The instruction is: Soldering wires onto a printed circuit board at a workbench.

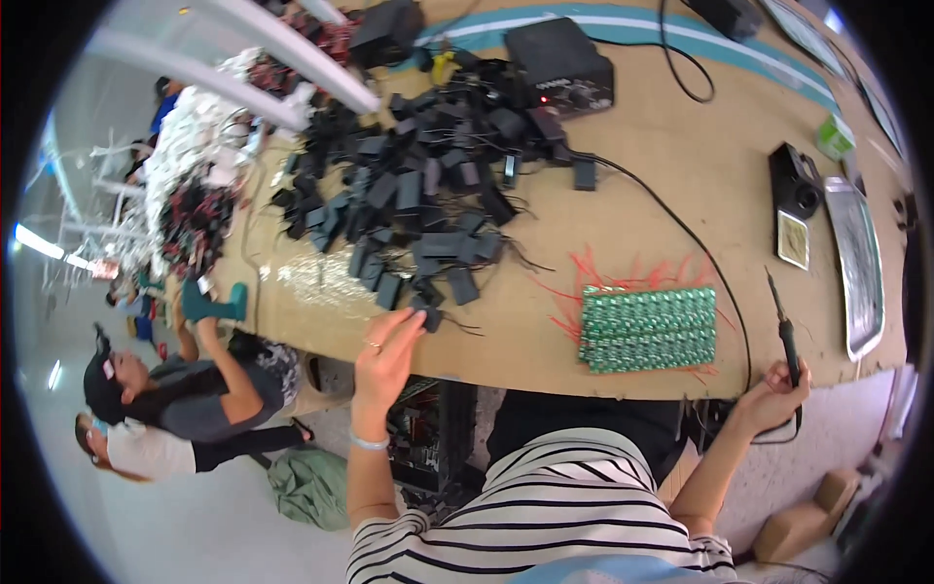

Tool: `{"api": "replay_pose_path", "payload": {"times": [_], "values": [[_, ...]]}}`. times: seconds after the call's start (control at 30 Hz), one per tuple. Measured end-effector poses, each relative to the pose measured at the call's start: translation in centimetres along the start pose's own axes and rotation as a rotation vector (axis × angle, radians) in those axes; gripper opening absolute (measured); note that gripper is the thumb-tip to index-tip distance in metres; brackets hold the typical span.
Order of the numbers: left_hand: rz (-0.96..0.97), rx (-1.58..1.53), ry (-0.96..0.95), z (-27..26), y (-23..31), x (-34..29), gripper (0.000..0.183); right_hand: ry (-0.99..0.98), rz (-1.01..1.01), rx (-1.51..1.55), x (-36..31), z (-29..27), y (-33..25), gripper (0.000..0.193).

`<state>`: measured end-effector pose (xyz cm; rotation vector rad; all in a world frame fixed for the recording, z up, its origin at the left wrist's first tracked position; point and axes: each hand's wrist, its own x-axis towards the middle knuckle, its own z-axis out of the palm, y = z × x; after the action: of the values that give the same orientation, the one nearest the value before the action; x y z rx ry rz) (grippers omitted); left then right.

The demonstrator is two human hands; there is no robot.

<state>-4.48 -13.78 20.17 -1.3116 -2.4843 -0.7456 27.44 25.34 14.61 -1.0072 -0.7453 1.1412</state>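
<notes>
On a tan table (681, 136), heaped black boxes (408, 190), green boards (648, 331), grey floor (224, 530) below

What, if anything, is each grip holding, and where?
Right grip: the iron, by its handle. Left grip: at a black box; whether it's held can't be told.

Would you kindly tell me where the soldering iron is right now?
In the head view, the soldering iron is toward the right side, held in the person's right hand, between the green circuit boards and the silvery tray.
</notes>
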Motion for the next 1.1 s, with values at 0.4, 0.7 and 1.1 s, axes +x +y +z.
{"api": "replay_pose_path", "payload": {"times": [0.4,0.7,1.1], "values": [[-0.400,-0.862,0.022,2.5,8.7,5.5,0.013,-0.450,-0.292,0.003,-6.3,0.9,-3.6,0.029],[0.062,-0.455,-0.177,7.6,11.6,8.4,0.017,-1.120,-0.516,-0.307,-9.3,2.4,-2.5,0.023],[0.089,-0.352,-0.155,9.2,11.5,8.6,0.015,-1.186,-0.511,-0.247,-9.3,2.9,-1.4,0.011]]}}
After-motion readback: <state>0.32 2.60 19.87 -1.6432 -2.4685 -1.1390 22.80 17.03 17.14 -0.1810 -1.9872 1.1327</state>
